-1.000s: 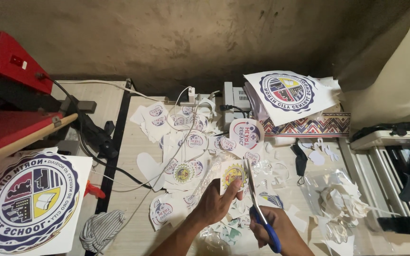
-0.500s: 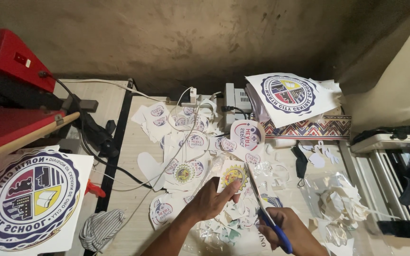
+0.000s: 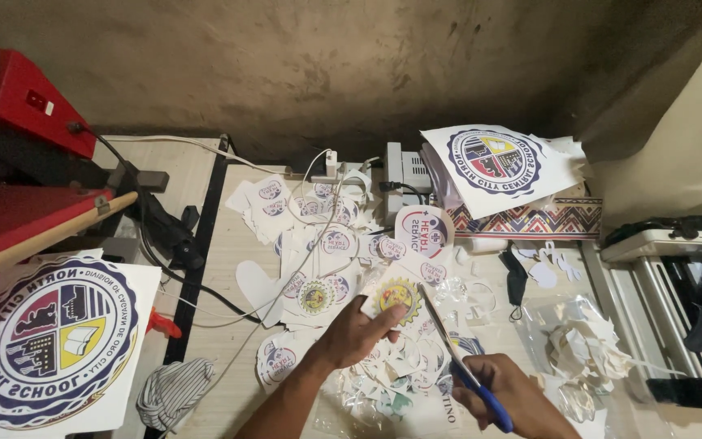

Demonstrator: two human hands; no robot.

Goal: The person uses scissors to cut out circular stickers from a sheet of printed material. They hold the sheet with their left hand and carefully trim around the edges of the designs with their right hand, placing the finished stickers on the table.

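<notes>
The left hand [image 3: 357,332] pinches a round yellow sticker sheet [image 3: 397,296]; the right hand [image 3: 507,394] grips blue-handled scissors [image 3: 458,363], blades apart. Many cut stickers [image 3: 318,244] lie on the surface [image 3: 225,260], this one still uncut.

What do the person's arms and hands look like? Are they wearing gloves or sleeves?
No gloves and no sleeves show. The left hand and the right hand are both bare, and so is the left forearm as far as the picture's bottom edge. I see no watch, ring or bracelet, though the right wrist is cut off by the edge. Each hand has five ordinary fingers, with no markings visible.
</notes>
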